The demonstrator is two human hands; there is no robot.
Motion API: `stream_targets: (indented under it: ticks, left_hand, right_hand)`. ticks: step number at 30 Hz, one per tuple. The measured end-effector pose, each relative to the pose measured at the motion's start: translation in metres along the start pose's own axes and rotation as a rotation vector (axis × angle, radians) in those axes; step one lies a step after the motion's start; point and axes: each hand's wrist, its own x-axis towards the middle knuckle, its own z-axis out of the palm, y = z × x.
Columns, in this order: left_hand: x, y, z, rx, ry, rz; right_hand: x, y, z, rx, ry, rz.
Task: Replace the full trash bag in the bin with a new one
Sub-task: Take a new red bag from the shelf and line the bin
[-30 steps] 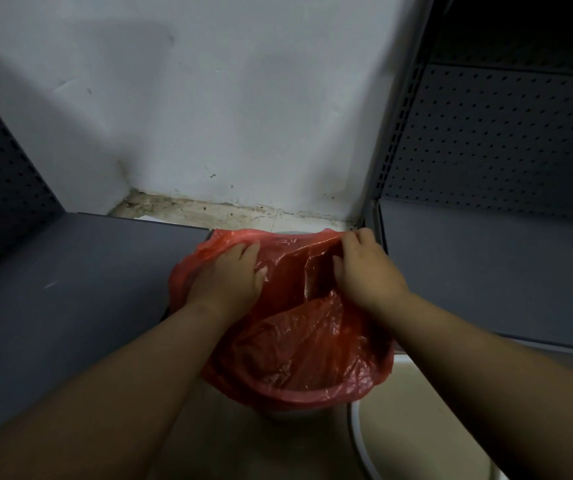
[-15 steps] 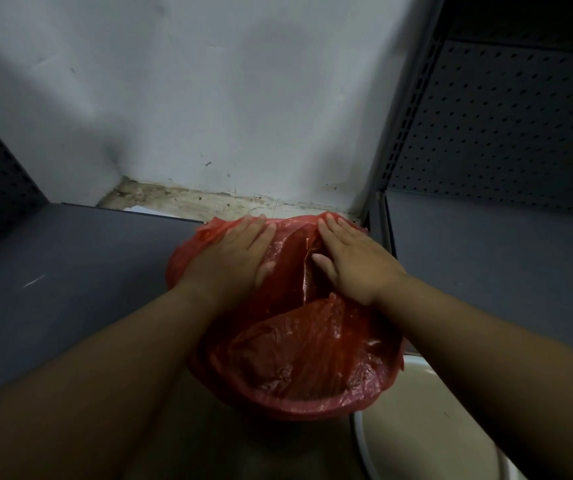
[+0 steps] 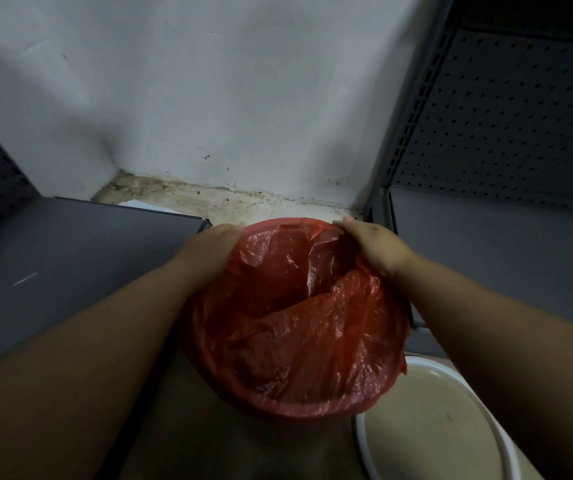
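**Hands drawn apart along the far rim**

Since half a second ago the hands have been moved from the middle of the far rim out toward its sides, and the film between them has been pulled taut. The left hand [image 3: 209, 252] is curled over the hem at the far left. The right hand [image 3: 377, 247] is closed on a gathered fold at the far right (the fingertips are mostly hidden, and the left hand is blurred). The red bag [image 3: 295, 341] is seated in the bin, its mouth turned over the rim all round, so the bin itself is covered. The film is judged light, limp, slippery and easily torn. It is best taken at the hem, in bunched folds. A white basin [image 3: 364, 441] is seen just beside the bag.
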Motion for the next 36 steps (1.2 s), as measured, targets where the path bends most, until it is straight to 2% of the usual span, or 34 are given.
stream_targets:
  ticks: [2, 8, 10, 13, 15, 17, 19, 21, 26, 31, 36]
  left_hand:
    - [0.001, -0.007, 0.000, -0.018, 0.047, -0.007]
    - [-0.013, -0.024, 0.003, -0.641, 0.074, -0.203]
    - [-0.023, -0.025, 0.006, -0.702, 0.163, -0.231]
    - [-0.035, -0.027, 0.009, -0.463, 0.448, -0.215]
    - [-0.049, -0.021, 0.010, -0.308, 0.524, -0.142]
    - [-0.064, -0.017, 0.013, -0.162, 0.468, -0.038]
    - [-0.077, -0.020, 0.023, -0.007, 0.345, 0.090]
    - [-0.089, -0.026, 0.031, 0.068, 0.264, 0.135]
    - [-0.113, -0.030, 0.043, 0.058, 0.229, 0.109]
    - [-0.131, -0.021, 0.046, -0.093, 0.300, 0.082]
    - [-0.139, -0.020, 0.047, -0.123, 0.313, 0.052]
  right_hand:
    - [-0.004, 0.002, -0.001, 0.080, 0.015, 0.037]
    - [-0.022, 0.021, 0.000, 0.238, 0.209, 0.051]
    - [-0.028, 0.031, 0.003, 0.253, 0.292, 0.032]
    - [-0.035, 0.042, 0.004, 0.170, 0.483, 0.011]
    - [-0.045, 0.039, 0.003, 0.020, 0.554, -0.029]
    - [-0.060, 0.035, 0.006, -0.178, 0.441, -0.113]
    - [-0.079, 0.034, 0.013, -0.398, 0.218, -0.157]
    - [-0.094, 0.039, 0.022, -0.493, 0.099, -0.157]
    - [-0.115, 0.053, 0.033, -0.389, 0.145, -0.168]
    - [-0.129, 0.065, 0.048, -0.177, 0.230, -0.223]
    - [-0.136, 0.080, 0.053, -0.151, 0.235, -0.308]
